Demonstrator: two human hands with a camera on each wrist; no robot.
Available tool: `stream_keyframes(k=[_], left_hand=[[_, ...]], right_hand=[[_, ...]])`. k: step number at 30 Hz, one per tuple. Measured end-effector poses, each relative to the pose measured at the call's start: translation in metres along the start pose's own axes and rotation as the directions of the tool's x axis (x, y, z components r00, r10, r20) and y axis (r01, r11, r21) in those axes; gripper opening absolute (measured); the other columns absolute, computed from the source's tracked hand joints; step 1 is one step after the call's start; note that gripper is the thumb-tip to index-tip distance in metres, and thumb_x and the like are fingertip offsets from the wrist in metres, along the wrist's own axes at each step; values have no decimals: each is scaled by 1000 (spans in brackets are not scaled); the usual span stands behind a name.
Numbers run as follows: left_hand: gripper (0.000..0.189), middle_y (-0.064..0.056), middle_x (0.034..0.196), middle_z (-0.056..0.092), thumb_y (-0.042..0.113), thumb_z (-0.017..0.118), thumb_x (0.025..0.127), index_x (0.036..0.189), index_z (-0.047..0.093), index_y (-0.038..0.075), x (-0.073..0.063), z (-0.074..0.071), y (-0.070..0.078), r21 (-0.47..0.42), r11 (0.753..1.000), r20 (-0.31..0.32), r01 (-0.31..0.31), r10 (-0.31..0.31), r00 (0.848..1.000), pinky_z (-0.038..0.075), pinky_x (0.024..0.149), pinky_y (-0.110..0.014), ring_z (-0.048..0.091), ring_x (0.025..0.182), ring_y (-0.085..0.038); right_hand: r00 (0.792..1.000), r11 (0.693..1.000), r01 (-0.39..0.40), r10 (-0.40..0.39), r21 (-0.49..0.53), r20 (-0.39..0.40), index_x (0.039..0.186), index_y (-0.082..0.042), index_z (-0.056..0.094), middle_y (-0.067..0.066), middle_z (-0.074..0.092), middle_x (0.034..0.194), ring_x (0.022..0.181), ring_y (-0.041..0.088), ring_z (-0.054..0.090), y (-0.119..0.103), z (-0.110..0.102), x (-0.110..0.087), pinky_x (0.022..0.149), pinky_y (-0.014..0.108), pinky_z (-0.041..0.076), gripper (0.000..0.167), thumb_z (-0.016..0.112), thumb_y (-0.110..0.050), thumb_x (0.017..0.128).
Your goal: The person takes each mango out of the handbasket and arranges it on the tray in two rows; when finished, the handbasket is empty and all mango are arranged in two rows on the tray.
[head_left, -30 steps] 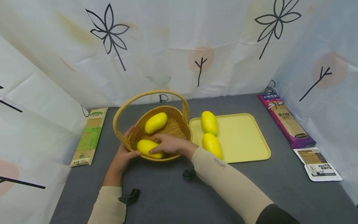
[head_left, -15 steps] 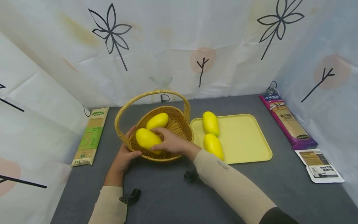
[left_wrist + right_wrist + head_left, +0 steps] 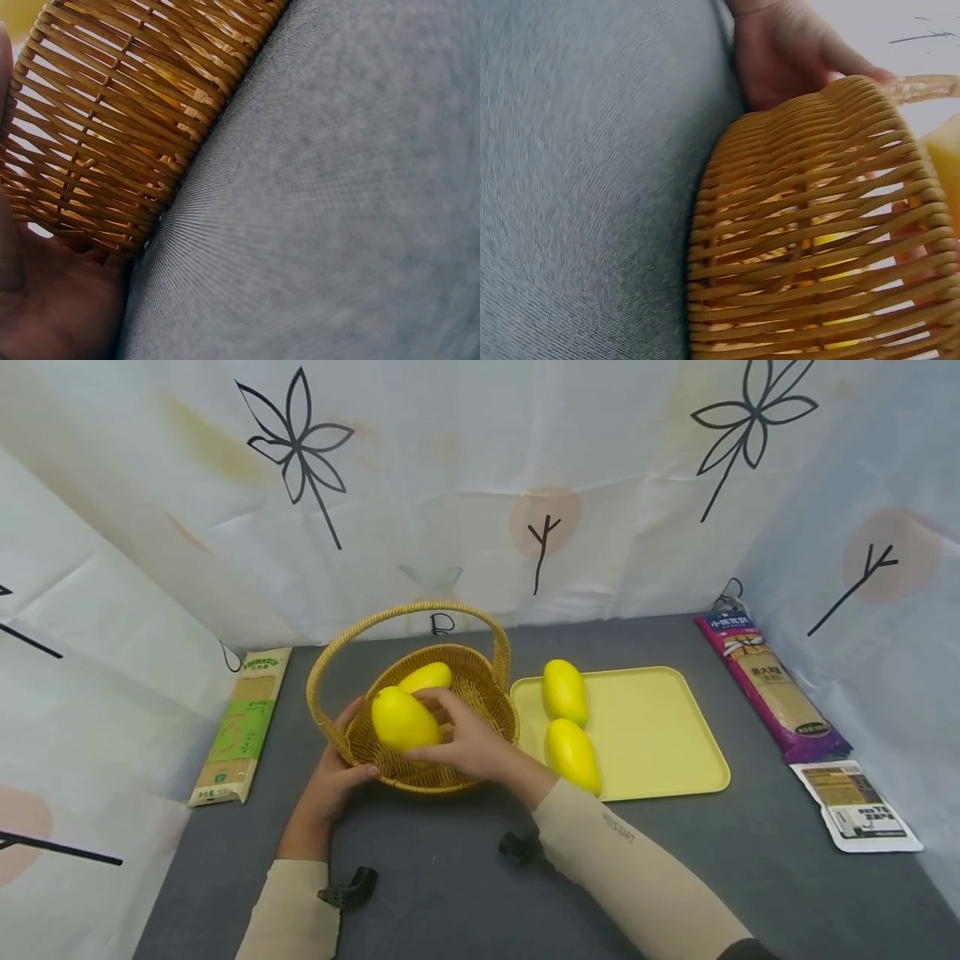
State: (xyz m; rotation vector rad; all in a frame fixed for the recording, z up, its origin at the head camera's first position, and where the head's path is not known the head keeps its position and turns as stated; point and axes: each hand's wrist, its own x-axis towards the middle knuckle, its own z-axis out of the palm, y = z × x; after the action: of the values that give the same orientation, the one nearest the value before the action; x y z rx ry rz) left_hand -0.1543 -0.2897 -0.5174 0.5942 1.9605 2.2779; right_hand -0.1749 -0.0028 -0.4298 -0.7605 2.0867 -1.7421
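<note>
A yellow mango (image 3: 405, 720) is pinched between the thumb and fingers of my right hand (image 3: 468, 739), raised over the near part of a wicker basket (image 3: 480, 710). Behind it a second mango (image 3: 426, 676) lies in the basket, partly covered by the held one. My left hand (image 3: 337, 777) grips the basket at its left side, thumb on the near rim and fingers around the outside. In the left wrist view the woven wall (image 3: 112, 112) hides most of those fingers. Through the weave in the right wrist view, yellow shows inside the basket (image 3: 802, 217).
Right of the basket lies a yellow tray (image 3: 652, 727) with two mangoes (image 3: 564, 692) along its left side. A green noodle pack (image 3: 243, 727) lies at far left. A purple noodle pack (image 3: 772, 685) and a white pouch (image 3: 857, 806) lie at far right.
My right hand has lifted the near mango off the basket's bottom, raising and tilting it so that it covers more of the other mango. The left hand keeps its hold on the basket.
</note>
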Motion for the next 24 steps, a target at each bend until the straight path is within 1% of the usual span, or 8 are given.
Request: stream_keyframes(k=[2, 5, 9, 11, 13, 18, 24], left_hand=[[104, -13, 173, 25, 3, 85, 95, 176, 21, 17, 0, 0, 0, -7, 1000, -1, -2, 2, 1000, 46, 109, -30, 43, 143, -26], [105, -15, 175, 21, 3, 86, 94, 176, 21, 15, 0, 0, 0, -17, 1000, 1, -10, 10, 1000, 44, 111, -30, 38, 148, -31], [107, -17, 176, 19, 1, 88, 92, 175, 22, 15, 0, 0, 0, -13, 1000, -6, -10, 10, 1000, 41, 114, -30, 33, 152, -34], [108, -17, 177, 19, 0, 87, 91, 175, 22, 16, 0, -1, 0, -6, 1000, -12, -4, 4, 1000, 39, 115, -30, 31, 154, -34], [107, -16, 177, 19, -3, 86, 92, 175, 22, 16, 0, 0, 0, -5, 1000, -13, -1, 1, 1000, 39, 115, -30, 31, 154, -34], [107, -18, 176, 19, -5, 84, 92, 176, 20, 15, 0, 0, 1, -21, 1000, -9, 2, -2, 1000, 42, 113, -30, 33, 153, -36], [108, -18, 176, 20, -4, 86, 92, 176, 21, 16, 0, 0, -1, -30, 1000, -16, 10, -10, 1000, 43, 112, -30, 34, 151, -36]], right_hand=[[1000, 1000, 7, -7, 23, -25, 160, -12, 45, 5, 50, 154, 134, 31, 55, -3, -2, -6, 104, 48, 53, 79, 89, -21, 95], [998, 999, 10, -7, 44, -63, 158, -13, 47, 3, 50, 154, 132, 28, 57, -6, -7, -17, 103, 48, 54, 77, 90, -20, 94], [995, 997, 8, -1, 77, -100, 159, -12, 46, 4, 49, 155, 129, 26, 60, -8, -17, -32, 98, 45, 57, 77, 88, -18, 96], [993, 995, 13, -1, 101, -114, 160, -11, 45, 7, 49, 155, 128, 28, 61, -9, -23, -39, 96, 44, 58, 77, 87, -15, 96], [993, 991, 15, 1, 131, -121, 161, -10, 43, 10, 49, 154, 126, 31, 62, -9, -30, -47, 95, 44, 58, 77, 85, -13, 97], [989, 986, 19, 5, 163, -148, 163, -9, 40, 14, 50, 151, 127, 34, 62, -9, -47, -66, 97, 45, 57, 77, 83, -13, 99], [978, 987, 21, 13, 162, -206, 164, -11, 39, 16, 49, 149, 124, 38, 64, -5, -71, -82, 93, 46, 59, 76, 82, -12, 100]])
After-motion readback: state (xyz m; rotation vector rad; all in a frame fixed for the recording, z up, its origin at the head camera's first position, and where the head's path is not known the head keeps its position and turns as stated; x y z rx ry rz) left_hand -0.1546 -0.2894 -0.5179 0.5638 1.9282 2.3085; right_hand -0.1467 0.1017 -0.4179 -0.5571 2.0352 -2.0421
